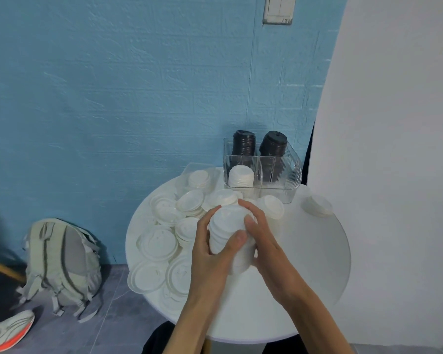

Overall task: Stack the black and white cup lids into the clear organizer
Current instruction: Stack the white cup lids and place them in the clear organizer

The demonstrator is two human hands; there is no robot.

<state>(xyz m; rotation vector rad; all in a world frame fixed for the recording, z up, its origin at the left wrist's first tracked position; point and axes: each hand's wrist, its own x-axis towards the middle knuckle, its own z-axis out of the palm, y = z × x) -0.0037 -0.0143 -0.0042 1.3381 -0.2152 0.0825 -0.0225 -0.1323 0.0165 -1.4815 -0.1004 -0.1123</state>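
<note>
Both hands' fingers (241, 238) clamp a white lid stack (228, 226) between them, above the table (304, 251).

Head view looks steeply down, close over the table (304, 290).

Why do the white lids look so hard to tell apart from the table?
Head view: soft, even light, white lids on a white table with faint shadows; wide-angle lens bends the wall edge; the stack of lids in both hands looks slightly smeared; black lids stand out clearly.
</note>
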